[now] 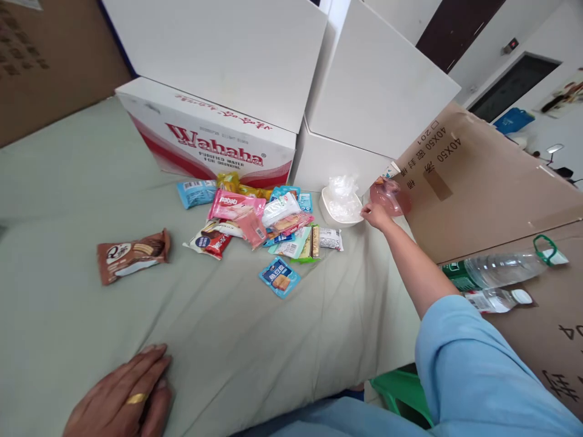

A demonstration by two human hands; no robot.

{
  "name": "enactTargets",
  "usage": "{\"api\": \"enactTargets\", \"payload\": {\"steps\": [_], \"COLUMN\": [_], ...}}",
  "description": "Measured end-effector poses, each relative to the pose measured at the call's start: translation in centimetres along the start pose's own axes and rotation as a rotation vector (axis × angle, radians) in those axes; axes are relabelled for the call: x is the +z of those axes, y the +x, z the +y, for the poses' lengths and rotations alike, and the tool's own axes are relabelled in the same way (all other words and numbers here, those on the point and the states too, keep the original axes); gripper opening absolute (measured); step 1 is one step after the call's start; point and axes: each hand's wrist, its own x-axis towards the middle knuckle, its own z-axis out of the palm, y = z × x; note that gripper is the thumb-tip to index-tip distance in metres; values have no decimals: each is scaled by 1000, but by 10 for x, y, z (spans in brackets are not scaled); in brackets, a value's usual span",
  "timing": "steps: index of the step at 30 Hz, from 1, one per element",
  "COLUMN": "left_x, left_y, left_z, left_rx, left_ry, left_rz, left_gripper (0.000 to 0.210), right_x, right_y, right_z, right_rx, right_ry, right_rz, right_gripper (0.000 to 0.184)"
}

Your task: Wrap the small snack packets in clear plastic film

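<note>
My right hand (376,216) reaches to the back of the table and pinches the right rim of a white plastic bowl (345,220). Crumpled clear plastic bags (342,193) fill the bowl. My left hand (125,394) rests on the green cloth at the lower left, fingers extended side by side, holding nothing; a ring is on one finger. Left of the bowl lies a heap of packaged snacks, among them a pink wafer packet (237,205) and a white packet (280,209). A blue snack sachet (279,277) lies just before the heap, and a brown snack packet (133,256) lies apart at left.
A Wahaha water carton (209,136) and white boxes (380,79) stand behind the snacks. Beside my right hand sits a pink transparent container (401,200). Brown cardboard (496,182) borders the right side, with two bottles (505,270) lying there. A green stool (401,391) stands below.
</note>
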Motion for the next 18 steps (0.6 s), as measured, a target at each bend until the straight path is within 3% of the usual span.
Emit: {"api": "enactTargets", "payload": {"steps": [5, 9, 13, 16, 18], "left_x": [-1, -4, -14, -20, -20], "left_y": [0, 2, 3, 1, 3], "left_z": [4, 10, 27, 48, 69], "left_rx": [40, 115, 83, 10, -66], "left_ry": [-1, 6, -69, -189, -321], "left_rz": [-14, 69, 201, 300, 269], "left_gripper": [28, 21, 17, 15, 14], "right_x": [-11, -30, -16, 18, 44], "right_y": [-28, -80, -169, -244, -288], "right_z": [-14, -31, -39, -40, -44], "right_rx": [56, 51, 30, 92, 156], "right_ry": [218, 448, 802, 1108, 1164], "right_rz": [172, 152, -57, -283, -369], "right_gripper": [22, 33, 39, 41, 42]}}
